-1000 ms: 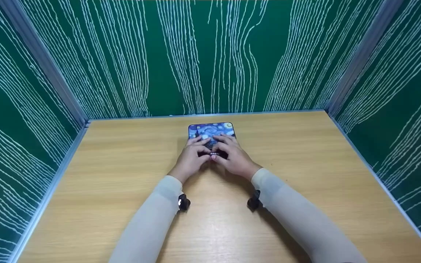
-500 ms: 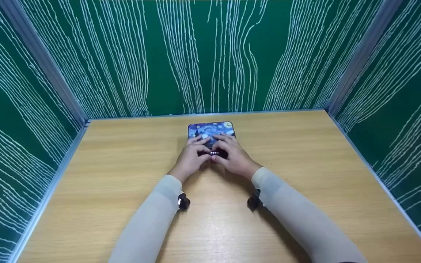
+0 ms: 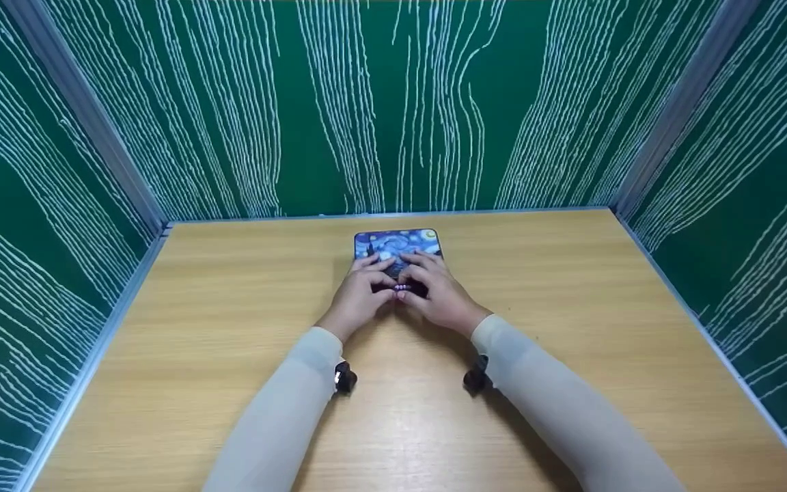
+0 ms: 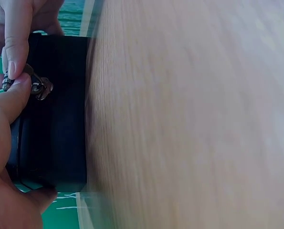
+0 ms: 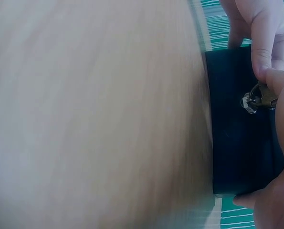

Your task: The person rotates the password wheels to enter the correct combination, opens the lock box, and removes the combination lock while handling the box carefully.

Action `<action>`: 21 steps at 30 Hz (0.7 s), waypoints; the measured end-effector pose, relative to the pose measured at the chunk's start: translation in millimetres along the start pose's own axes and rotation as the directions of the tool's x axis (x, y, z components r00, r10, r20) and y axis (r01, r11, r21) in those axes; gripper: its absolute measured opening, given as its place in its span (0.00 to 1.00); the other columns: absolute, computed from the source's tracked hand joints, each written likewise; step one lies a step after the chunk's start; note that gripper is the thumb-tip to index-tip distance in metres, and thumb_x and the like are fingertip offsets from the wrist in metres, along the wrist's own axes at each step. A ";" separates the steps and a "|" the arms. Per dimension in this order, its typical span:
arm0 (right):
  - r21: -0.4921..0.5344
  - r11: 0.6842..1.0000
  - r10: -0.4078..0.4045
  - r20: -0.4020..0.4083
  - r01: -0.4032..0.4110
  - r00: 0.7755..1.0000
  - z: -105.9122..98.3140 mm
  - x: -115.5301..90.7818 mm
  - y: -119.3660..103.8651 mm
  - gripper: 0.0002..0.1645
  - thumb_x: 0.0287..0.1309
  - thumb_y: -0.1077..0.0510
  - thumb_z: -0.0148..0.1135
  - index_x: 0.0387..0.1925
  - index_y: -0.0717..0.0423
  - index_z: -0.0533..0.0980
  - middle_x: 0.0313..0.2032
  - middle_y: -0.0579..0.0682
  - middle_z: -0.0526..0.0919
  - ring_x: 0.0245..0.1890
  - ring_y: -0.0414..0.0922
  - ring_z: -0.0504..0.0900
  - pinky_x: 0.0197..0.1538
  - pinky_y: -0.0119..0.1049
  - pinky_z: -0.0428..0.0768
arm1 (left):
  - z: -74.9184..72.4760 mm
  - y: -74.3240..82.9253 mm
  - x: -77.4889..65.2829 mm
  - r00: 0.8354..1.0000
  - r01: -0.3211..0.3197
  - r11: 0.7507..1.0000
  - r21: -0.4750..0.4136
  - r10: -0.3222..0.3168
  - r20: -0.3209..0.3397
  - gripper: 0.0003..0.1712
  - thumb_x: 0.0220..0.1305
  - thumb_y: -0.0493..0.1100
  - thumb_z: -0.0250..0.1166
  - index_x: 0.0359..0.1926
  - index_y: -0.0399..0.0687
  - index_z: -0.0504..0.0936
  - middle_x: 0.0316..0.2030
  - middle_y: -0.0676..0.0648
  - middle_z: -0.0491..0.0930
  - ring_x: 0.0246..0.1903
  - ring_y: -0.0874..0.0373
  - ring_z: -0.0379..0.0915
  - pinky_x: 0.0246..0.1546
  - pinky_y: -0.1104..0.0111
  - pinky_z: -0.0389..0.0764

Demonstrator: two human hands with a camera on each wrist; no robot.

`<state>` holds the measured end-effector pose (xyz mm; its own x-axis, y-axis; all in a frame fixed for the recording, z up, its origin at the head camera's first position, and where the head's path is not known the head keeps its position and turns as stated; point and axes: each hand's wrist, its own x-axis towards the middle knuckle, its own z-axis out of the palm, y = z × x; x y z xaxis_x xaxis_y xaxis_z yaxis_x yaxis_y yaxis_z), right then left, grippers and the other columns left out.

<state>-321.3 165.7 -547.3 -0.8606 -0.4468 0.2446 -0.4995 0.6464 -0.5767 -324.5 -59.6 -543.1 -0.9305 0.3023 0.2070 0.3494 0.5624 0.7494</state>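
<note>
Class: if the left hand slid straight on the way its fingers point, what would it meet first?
Most likely the right hand, whose fingers lie just ahead on the box's patterned lid; exact depth is hard to judge.

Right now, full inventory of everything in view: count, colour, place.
rectangular box with a swirl-painted lid: 1, blue lid, dark sides, far part of table
metal clasp plate: 1, silver, box front
small padlock-like metal piece: 1, dull brass, at the clasp
wood-grain table: 1, light brown, under box
wavy-lined wall panels: 3, green with white lines, behind and either side
metal corner posts: 2, grey, far left and right
small wrist-worn devices: 2, black, inner wrists
long sleeves: 2, pale, both arms
left hand: 1, bare, pinching at the padlock-like piece
right hand: 1, bare, likewise
</note>
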 end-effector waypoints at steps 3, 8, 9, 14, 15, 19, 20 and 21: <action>-0.003 1.000 0.003 -0.002 -0.003 1.000 -0.3 -0.6 -0.2 0.11 0.82 0.44 0.69 0.56 0.40 0.83 0.88 0.47 0.67 0.92 0.60 0.53 0.90 0.71 0.56 | -0.2 0.9 0.0 1.000 -0.013 1.000 0.000 0.013 -0.003 0.07 0.74 0.41 0.78 0.49 0.47 0.97 0.81 0.54 0.78 0.89 0.47 0.60 0.91 0.49 0.59; -0.002 1.000 0.010 0.004 -0.010 1.000 0.4 -0.4 -0.2 0.11 0.82 0.44 0.69 0.57 0.39 0.83 0.88 0.45 0.66 0.92 0.60 0.53 0.90 0.72 0.55 | -0.3 -0.1 -0.7 1.000 0.007 1.000 0.010 -0.007 0.001 0.08 0.75 0.41 0.78 0.50 0.49 0.97 0.81 0.56 0.76 0.89 0.49 0.59 0.91 0.50 0.58; -0.002 1.000 0.012 0.005 -0.012 1.000 0.6 -0.3 -0.2 0.11 0.82 0.44 0.69 0.57 0.39 0.83 0.89 0.45 0.66 0.93 0.60 0.52 0.90 0.71 0.55 | -0.3 -0.3 -0.7 1.000 0.011 1.000 0.012 -0.011 0.002 0.08 0.75 0.42 0.78 0.51 0.49 0.97 0.82 0.57 0.76 0.89 0.49 0.59 0.92 0.51 0.58; -0.001 1.000 0.021 0.002 -0.021 1.000 1.4 0.2 0.7 0.10 0.82 0.44 0.69 0.57 0.39 0.83 0.89 0.44 0.66 0.93 0.60 0.52 0.90 0.72 0.56 | 0.1 -0.4 -0.5 1.000 0.017 1.000 0.008 -0.017 0.005 0.08 0.75 0.42 0.78 0.51 0.50 0.97 0.82 0.57 0.76 0.89 0.49 0.58 0.92 0.50 0.58; -0.001 1.000 0.022 0.001 -0.022 1.000 1.4 0.2 0.8 0.10 0.82 0.44 0.68 0.57 0.38 0.83 0.89 0.44 0.66 0.93 0.60 0.52 0.90 0.72 0.56 | 0.2 -0.3 -0.5 1.000 0.018 1.000 0.007 -0.018 0.006 0.08 0.75 0.42 0.78 0.51 0.50 0.97 0.82 0.58 0.76 0.89 0.49 0.58 0.92 0.50 0.58; -0.003 1.000 0.021 0.000 -0.021 1.000 1.4 0.3 1.0 0.11 0.83 0.43 0.68 0.57 0.39 0.83 0.89 0.44 0.66 0.93 0.60 0.52 0.89 0.72 0.56 | 0.1 0.4 -0.7 1.000 0.019 1.000 0.007 -0.019 0.007 0.08 0.75 0.42 0.78 0.51 0.51 0.97 0.82 0.58 0.76 0.89 0.49 0.58 0.92 0.50 0.57; -0.005 1.000 0.021 0.001 -0.021 1.000 1.5 0.3 1.0 0.11 0.83 0.43 0.67 0.57 0.39 0.83 0.89 0.44 0.66 0.93 0.60 0.52 0.89 0.72 0.56 | 0.0 0.6 -0.7 1.000 0.020 1.000 0.007 -0.020 0.008 0.08 0.75 0.43 0.78 0.51 0.51 0.97 0.82 0.58 0.76 0.89 0.50 0.58 0.92 0.50 0.57; -0.006 1.000 0.023 0.002 -0.023 1.000 1.5 0.2 1.1 0.11 0.83 0.43 0.67 0.57 0.39 0.83 0.89 0.44 0.65 0.93 0.60 0.51 0.90 0.72 0.55 | 0.0 0.8 -0.7 1.000 0.022 1.000 0.007 -0.022 0.009 0.08 0.75 0.43 0.77 0.51 0.51 0.97 0.82 0.58 0.76 0.89 0.50 0.58 0.92 0.50 0.57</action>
<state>-321.9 165.4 -549.0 -0.8718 -0.4327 0.2296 -0.4799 0.6602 -0.5778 -323.6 -59.4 -542.6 -0.9369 0.2966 0.1853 0.3300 0.5743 0.7492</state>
